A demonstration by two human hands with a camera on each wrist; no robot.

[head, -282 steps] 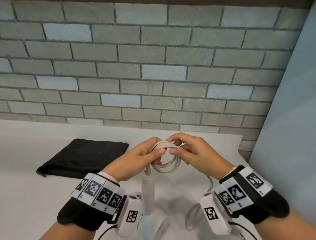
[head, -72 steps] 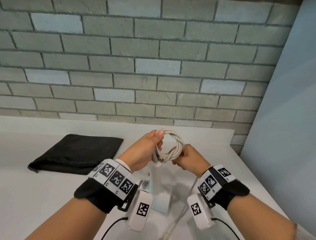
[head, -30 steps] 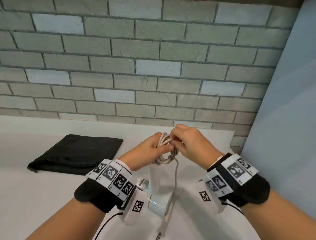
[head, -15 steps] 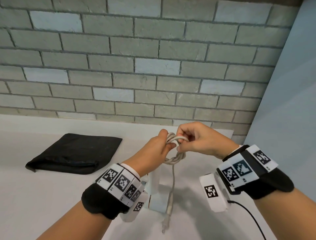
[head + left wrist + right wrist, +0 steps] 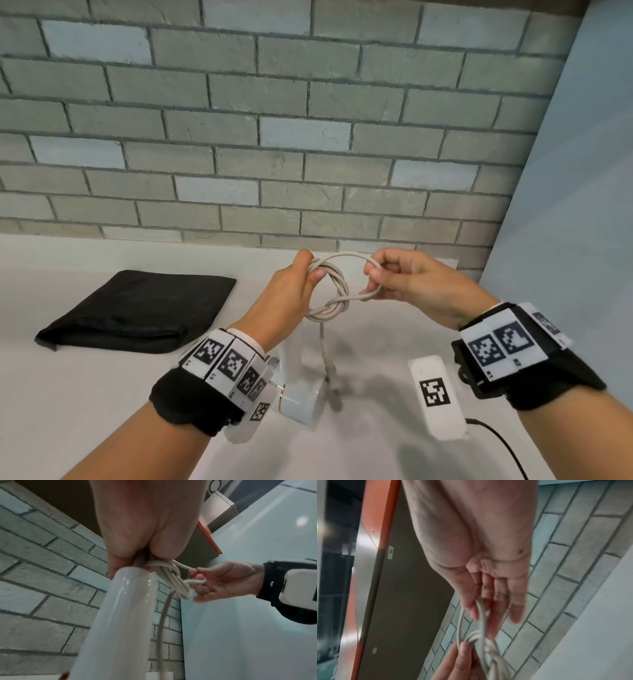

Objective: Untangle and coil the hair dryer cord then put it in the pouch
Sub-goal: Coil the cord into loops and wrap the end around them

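My left hand (image 5: 301, 284) grips the coiled white cord (image 5: 334, 294) above the table, with the white hair dryer (image 5: 298, 394) hanging below it. The dryer's handle (image 5: 118, 615) fills the left wrist view. My right hand (image 5: 387, 281) pinches a loop of the cord (image 5: 481, 616) pulled out to the right of the coil. The cord's end with the plug (image 5: 334, 390) dangles under the coil. A flat black pouch (image 5: 137, 311) lies on the table to the left, apart from both hands.
The white table (image 5: 85, 394) ends at a grey brick wall (image 5: 274, 137) behind. A pale blue panel (image 5: 565, 240) stands close on the right. A thin black cable (image 5: 500, 442) trails from my right wrist device.
My right hand has moved right and drawn a loop of cord out from the coil. The left hand keeps its grip on the coil, and the plug end still hangs below.
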